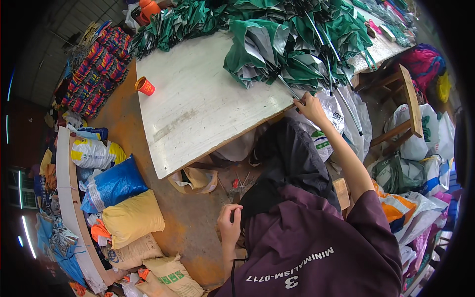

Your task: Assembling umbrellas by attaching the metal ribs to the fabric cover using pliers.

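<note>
At the table's near right edge, my right hand (308, 107) is closed around the metal shaft of a green umbrella (255, 47). Its loosely folded canopy with a silver lining lies on the white tabletop (198, 99), pointing away from me. Several more green umbrellas (341, 34) are heaped just beyond, some with bare shafts (350, 111) hanging over the edge. Down by my knee, my left hand (229, 223) is held low with its fingers curled in. Whatever it may hold is hidden.
An orange-red paper cup (145, 86) stands on the table's left side. Stuffed sacks, one blue (115, 183) and one yellow (133, 218), line the floor at left. A wooden frame (411, 101) and plastic bags (420, 133) crowd the right. Bundled multicoloured goods (96, 72) are stacked far left.
</note>
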`<state>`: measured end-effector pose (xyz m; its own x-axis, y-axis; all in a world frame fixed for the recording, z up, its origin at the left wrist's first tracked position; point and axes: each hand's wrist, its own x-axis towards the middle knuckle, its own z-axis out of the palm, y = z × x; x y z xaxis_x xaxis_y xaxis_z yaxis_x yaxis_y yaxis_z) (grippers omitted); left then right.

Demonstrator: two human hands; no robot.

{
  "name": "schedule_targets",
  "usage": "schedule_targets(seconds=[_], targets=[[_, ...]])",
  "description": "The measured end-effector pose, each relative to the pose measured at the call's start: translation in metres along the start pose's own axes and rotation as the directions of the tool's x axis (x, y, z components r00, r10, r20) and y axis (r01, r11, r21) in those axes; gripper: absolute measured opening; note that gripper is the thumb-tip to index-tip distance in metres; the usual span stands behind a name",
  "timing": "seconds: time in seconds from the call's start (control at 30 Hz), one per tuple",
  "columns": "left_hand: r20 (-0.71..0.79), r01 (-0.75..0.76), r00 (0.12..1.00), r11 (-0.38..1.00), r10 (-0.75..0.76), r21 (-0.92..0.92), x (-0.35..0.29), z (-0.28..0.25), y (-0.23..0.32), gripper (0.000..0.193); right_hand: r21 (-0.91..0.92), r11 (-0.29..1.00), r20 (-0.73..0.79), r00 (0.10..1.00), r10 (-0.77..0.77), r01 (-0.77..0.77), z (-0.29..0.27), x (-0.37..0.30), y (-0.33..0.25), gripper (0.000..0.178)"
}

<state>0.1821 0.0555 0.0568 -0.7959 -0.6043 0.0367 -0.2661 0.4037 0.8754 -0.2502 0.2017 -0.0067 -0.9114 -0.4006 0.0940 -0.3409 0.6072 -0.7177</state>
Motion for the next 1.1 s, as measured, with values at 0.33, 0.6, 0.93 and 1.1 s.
schedule_targets(seconds=[0.33, 0.6, 0.93, 1.1], targets=[[-0.023, 0.004, 1.0, 0.999, -0.006, -0.054, 0.007, 0.001, 0.003, 0.008, -0.258, 0.96, 0.03, 0.994, -0.108, 0.112, -0.043, -0.043, -0.047, 0.038], [-0.036, -0.126, 0.991, 0.989, 0.129, 0.081, 0.065, -0.027, 0.009, 0.005, -0.133, 0.972, 0.151, 0.973, -0.176, 0.196, -0.073, -0.109, -0.079, 0.027], [-0.126, -0.293, 0.943, 0.949, 0.307, 0.118, 0.358, -0.017, 0.045, 0.035, -0.235, 0.873, 0.416, 0.856, -0.308, 0.428, -0.003, -0.127, -0.022, 0.027], [-0.155, -0.299, 0.921, 0.904, 0.358, 0.307, 0.576, -0.003, 0.049, 0.075, -0.201, 0.908, 0.48, 0.845, -0.237, 0.368, 0.034, -0.119, 0.003, 0.032]])
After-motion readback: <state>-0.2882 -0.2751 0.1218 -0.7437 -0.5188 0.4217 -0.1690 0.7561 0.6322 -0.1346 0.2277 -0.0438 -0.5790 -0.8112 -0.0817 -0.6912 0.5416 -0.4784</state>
